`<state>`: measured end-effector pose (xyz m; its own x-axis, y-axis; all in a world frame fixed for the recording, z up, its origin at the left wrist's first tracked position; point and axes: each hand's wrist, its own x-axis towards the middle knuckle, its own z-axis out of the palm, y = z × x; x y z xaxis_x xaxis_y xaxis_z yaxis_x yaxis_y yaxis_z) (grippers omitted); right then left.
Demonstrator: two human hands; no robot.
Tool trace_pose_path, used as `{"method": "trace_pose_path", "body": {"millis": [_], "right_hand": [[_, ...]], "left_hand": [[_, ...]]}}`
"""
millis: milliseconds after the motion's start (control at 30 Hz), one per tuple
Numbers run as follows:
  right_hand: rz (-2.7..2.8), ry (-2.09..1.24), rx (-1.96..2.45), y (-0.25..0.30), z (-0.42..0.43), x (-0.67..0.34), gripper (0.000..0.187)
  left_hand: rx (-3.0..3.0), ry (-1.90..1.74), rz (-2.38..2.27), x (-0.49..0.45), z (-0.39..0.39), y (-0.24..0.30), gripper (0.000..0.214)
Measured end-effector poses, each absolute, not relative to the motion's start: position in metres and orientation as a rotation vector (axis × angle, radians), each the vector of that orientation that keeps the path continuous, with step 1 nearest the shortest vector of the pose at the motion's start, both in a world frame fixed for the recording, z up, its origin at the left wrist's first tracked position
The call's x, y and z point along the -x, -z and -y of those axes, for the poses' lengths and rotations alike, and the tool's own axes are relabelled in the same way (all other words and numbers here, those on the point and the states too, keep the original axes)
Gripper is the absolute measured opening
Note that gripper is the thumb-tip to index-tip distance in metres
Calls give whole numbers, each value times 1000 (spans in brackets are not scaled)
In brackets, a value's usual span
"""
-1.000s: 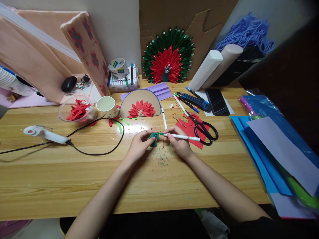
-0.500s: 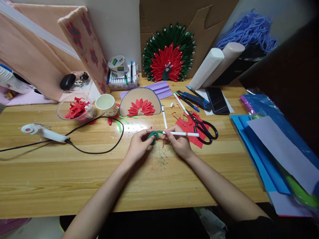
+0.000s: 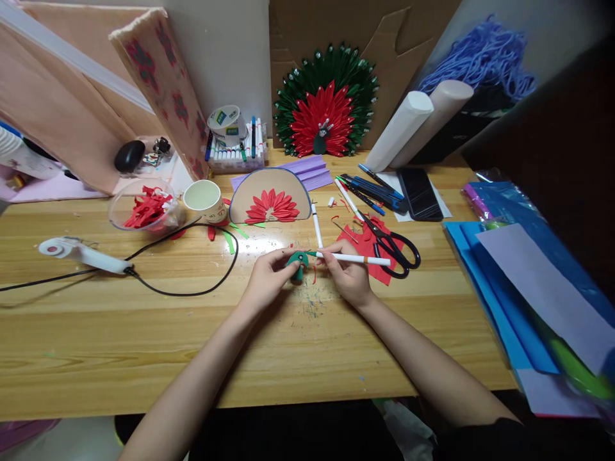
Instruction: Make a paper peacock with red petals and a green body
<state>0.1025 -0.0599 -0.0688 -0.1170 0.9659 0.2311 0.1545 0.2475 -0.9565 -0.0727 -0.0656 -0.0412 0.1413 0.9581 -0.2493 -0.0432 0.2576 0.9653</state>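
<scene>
Between its thumb and fingers my left hand (image 3: 269,272) grips a small green bird-head cutout (image 3: 298,261) with a round eye on it. My right hand (image 3: 350,275) is closed around a white marker (image 3: 353,258) with a green tip, held nearly level. The tip points left and meets or almost meets the cutout's upper right edge. Just beyond the hands stands a half-round cardboard piece (image 3: 269,182) with a fan of red petals (image 3: 273,208). A second white marker (image 3: 316,225) lies behind my right hand.
Black-handled scissors (image 3: 384,243) rest on red paper (image 3: 350,240) at the right. To the left are a glue gun (image 3: 86,255) with its looping cord, a paper cup (image 3: 204,200) and a bowl of red scraps (image 3: 115,214). A finished red-and-green peacock (image 3: 325,109) leans at the back.
The bird-head cutout has turned slightly in my left hand, showing more of its lower part. The marker in my right hand has shifted a little to the right.
</scene>
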Motion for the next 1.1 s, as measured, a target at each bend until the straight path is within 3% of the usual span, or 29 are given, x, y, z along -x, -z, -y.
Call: {"method": "trace_pose_path", "body": {"millis": [600,1100], "right_hand": [[1509,-965,1085,71,65,-103,13],[1709,-689,1069,59,65,-105,10]], "left_hand": [[-874,-939,-1127,73,67,35,33],[-680,-904,-1093,75,66,31,36]]}}
